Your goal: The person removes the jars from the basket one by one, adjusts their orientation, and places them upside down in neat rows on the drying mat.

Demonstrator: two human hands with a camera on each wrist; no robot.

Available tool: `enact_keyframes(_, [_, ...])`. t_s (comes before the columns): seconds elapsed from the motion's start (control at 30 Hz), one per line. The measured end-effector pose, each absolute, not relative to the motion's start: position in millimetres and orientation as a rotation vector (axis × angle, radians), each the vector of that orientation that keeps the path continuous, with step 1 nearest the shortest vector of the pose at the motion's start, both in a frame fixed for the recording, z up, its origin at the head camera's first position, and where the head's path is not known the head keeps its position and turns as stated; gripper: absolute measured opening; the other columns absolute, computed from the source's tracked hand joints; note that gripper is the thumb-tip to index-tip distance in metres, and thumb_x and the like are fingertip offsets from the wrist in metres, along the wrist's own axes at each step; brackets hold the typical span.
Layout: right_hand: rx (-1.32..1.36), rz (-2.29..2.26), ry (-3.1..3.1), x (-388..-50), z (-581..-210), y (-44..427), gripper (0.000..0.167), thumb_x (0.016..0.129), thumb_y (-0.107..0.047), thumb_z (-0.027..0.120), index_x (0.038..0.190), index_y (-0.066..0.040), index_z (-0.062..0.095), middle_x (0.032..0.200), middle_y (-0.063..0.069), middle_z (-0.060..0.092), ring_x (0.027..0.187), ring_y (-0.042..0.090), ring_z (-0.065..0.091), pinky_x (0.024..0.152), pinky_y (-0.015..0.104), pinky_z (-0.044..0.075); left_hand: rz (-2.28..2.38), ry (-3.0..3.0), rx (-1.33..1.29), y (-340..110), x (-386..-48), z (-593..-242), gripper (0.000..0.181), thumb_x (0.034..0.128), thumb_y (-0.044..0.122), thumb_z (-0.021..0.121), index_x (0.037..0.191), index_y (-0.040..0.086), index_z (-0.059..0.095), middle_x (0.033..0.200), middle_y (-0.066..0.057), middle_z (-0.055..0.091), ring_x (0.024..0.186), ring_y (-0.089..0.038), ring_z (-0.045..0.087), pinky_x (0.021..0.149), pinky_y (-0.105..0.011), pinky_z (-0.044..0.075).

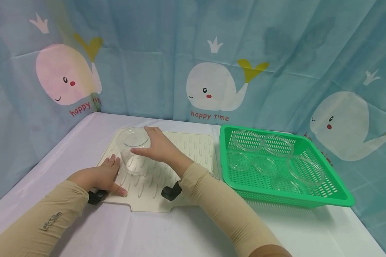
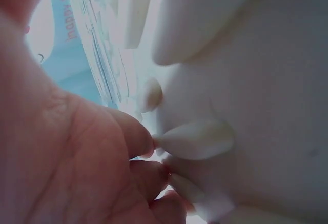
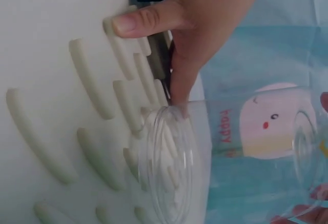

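A clear jar (image 1: 128, 151) stands on the left part of a cream ridged drying mat (image 1: 197, 146). In the right wrist view, the jar's (image 3: 220, 131) ringed rim sits down against the ridges. My right hand (image 1: 161, 146) grips the jar's upper end from the right, thumb at the near side; some of its fingers are behind the glassy wall. My left hand (image 1: 103, 175) rests on the mat's left edge beside the jar, thumb apart from the fingers. In the left wrist view, the fingers (image 2: 136, 137) touch the mat's ridges.
A green perforated basket (image 1: 276, 198) stands to the right of the mat, with several clear round containers (image 1: 265, 164) inside. White cloth (image 1: 167, 235) covers the table. A blue whale-print curtain (image 1: 141, 78) hangs behind and at both sides. Each wrist wears a black mount (image 1: 172, 191).
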State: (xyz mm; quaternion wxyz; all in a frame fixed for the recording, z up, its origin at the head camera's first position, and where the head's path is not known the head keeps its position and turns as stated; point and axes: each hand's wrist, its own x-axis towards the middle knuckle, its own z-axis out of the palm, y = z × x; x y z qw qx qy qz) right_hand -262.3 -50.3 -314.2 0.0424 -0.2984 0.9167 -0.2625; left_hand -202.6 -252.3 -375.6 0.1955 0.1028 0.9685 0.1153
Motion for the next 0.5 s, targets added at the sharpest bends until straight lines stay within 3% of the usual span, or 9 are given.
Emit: enact_keyframes(0.5, [-0.988,-0.874,2.740,-243.8,-265.8,-13.1,0.081,0.083,-0.052,0.059,0.147,-0.019,0.021,0.149,0.000,0.024,0.136,0.013,0.022,0.108,0.034,0.026,0.345,2.722,0.281,-252.4,-201.6,-374.8,0.139,0.0526,0.067,0.071,0.133,-0.024,0.004,0.136,-0.047,-0.004,0.126,-0.059,-0.001,0.101,-0.065,0.009])
